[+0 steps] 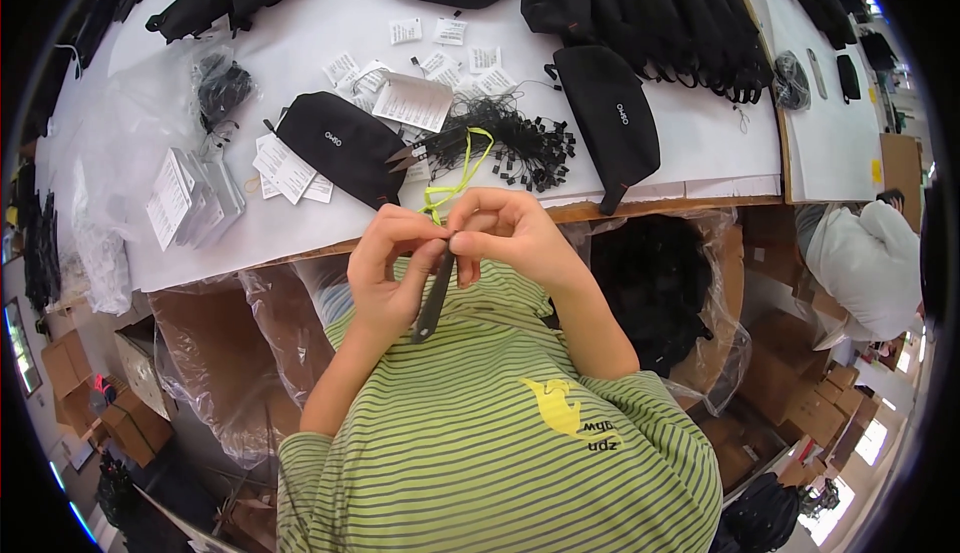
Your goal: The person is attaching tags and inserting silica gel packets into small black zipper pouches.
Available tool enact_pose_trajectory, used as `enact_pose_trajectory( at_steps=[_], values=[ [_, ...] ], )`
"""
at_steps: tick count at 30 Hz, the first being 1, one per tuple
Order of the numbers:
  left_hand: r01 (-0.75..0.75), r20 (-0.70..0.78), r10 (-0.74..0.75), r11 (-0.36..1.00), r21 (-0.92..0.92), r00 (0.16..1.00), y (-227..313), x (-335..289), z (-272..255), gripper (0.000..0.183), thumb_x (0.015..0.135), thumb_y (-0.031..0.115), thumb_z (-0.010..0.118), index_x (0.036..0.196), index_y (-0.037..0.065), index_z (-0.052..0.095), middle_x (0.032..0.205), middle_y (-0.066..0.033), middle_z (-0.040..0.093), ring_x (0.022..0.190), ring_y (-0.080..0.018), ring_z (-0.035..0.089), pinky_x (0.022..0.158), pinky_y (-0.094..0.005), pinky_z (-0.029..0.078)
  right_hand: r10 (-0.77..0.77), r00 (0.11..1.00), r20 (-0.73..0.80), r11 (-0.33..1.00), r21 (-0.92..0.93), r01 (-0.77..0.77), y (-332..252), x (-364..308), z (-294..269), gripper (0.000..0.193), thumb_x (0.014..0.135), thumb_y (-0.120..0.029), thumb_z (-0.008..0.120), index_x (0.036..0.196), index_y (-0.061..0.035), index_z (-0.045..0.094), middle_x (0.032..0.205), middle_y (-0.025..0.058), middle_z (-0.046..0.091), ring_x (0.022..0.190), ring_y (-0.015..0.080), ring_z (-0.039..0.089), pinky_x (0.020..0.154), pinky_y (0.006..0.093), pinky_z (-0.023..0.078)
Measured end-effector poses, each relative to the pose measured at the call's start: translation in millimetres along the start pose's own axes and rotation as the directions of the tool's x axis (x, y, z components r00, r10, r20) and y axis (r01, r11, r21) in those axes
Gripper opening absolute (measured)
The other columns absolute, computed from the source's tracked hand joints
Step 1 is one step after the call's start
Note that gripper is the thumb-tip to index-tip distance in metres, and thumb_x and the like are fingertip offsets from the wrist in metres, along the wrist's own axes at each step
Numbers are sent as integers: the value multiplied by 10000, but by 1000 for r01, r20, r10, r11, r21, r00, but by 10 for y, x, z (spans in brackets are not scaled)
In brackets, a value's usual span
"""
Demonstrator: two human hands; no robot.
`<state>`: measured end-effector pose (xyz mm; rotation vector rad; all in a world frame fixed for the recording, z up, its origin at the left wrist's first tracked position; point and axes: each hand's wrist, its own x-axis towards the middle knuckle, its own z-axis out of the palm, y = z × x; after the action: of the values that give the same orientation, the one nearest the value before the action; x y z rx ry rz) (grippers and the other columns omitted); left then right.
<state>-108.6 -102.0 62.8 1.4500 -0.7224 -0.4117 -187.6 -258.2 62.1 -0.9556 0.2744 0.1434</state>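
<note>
In front of my chest, at the table's near edge, my left hand (385, 265) and my right hand (515, 238) meet fingertip to fingertip. Both are closed in a pinch at the upper end of a flat dark strip (432, 301), which hangs down and has a small hole near its lower end. A bright yellow-green ribbon (460, 181) runs from behind my fingers onto the table. Metal snip blades (402, 160) poke out beside a black zip pouch (340, 148) just beyond my left hand. A tangle of thin black cords with small tabs (515, 143) lies past the ribbon.
Another black pouch (608, 118) lies to the right, below a row of black pouches (680, 23). White printed tags (412, 103) and stacked cards (190, 198) spread on the white table (700, 143). Plastic-lined boxes (215, 353) stand under its edge; a white sack (865, 268) is at right.
</note>
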Motion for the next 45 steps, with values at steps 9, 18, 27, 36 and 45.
enact_pose_trajectory(
  at_steps=[9,18,27,36,45],
  values=[
    [424,287,-350,868,-259,892,-237,552,619,178,903,166,583,985,11,550,772,-30,558,629,-71,529,551,-207,434,-148,954,-261,985,-127,118,-240,-750,-483,62,847,-61,642,832,-11,607,626,18,570,454,74,519,420,192,375],
    [373,601,-463,885,278,651,-738,551,1587,423,770,322,717,930,-51,598,604,-127,614,515,-205,625,579,-332,497,-289,731,-619,941,-322,100,-351,-1580,-838,62,859,-37,606,813,-3,586,611,13,545,417,50,420,388,184,297],
    [142,430,-110,989,-43,896,-714,472,1514,195,786,197,705,862,22,666,661,-57,627,562,-130,580,537,-276,448,-278,738,-615,894,-447,-35,-335,-1472,-868,71,870,-59,607,857,11,605,626,7,565,445,43,419,403,182,293],
    [568,365,-449,740,-360,816,96,604,468,221,846,118,665,1041,15,660,724,16,592,556,-26,473,482,-172,367,-394,751,-530,881,-452,143,-261,-597,-184,62,853,-70,651,878,-15,635,619,-29,553,487,13,424,430,175,292],
    [468,78,-481,780,-416,873,132,240,-73,268,810,35,664,1077,49,675,654,39,523,507,-20,449,453,-167,356,-628,657,-416,703,-665,251,-9,-189,363,111,795,-17,693,906,-32,694,655,-47,589,523,-5,403,446,168,282]
  ],
)
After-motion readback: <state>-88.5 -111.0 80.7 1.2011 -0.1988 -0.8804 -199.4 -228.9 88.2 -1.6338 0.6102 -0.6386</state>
